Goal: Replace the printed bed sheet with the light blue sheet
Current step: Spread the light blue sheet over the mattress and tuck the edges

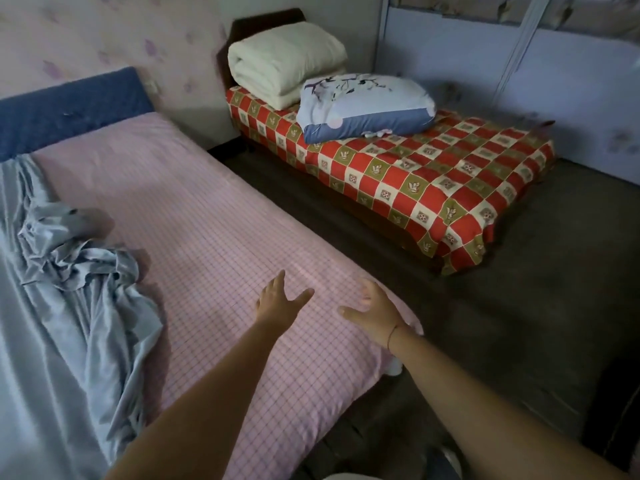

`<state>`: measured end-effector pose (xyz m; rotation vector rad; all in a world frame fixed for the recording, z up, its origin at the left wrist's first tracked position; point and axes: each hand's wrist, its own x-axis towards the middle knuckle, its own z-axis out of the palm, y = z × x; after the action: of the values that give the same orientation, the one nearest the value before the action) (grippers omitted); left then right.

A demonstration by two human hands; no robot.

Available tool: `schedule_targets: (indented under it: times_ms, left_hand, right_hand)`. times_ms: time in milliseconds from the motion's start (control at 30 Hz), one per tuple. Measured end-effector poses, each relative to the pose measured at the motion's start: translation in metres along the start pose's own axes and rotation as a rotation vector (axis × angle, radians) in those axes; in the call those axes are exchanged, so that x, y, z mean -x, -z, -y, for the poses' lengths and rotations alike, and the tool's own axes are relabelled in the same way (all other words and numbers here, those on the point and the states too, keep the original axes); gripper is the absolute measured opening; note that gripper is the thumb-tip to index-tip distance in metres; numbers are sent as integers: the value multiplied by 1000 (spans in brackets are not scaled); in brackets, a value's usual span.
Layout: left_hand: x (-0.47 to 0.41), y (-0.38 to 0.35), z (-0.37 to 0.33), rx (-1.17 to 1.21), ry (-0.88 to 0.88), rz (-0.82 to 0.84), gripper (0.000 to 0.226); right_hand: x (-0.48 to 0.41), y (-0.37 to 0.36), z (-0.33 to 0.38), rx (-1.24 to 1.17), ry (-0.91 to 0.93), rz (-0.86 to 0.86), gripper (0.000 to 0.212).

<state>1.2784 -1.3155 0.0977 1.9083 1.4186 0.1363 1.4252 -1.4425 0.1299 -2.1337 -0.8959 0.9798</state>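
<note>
1. Light blue sheet (69, 341), bunched on the pink checked sheet's (194, 209) left side, looks soft, light and slippery; best gripped at a hem.
2. Left hand (277, 303) and right hand (372, 311), fingers spread and empty, are at that sheet's right edge.

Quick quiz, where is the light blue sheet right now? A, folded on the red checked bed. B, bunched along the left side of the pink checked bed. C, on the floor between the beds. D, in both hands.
B: the light blue sheet lies crumpled along the left side of the pink checked sheet, while the left hand and right hand are open, apart from it.
</note>
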Motion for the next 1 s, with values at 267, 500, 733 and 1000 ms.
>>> schedule_targets:
  times_ms: [267,500,733,1000]
  left_hand:
    - [-56,-61,-58,186,251,-192,85]
    - [-60,-99,-101,330,465,-304,89]
    - [-105,-80,-101,371,624,-493,96]
    - [-181,-57,-142,361,696,-583,93]
  right_hand:
    - [-111,86,-11,73,157,270,80]
    - [-190,130,4,190,311,519,80]
    - [-259,119,44,214,429,735,80]
    - [-355,135,99,232,490,861,81]
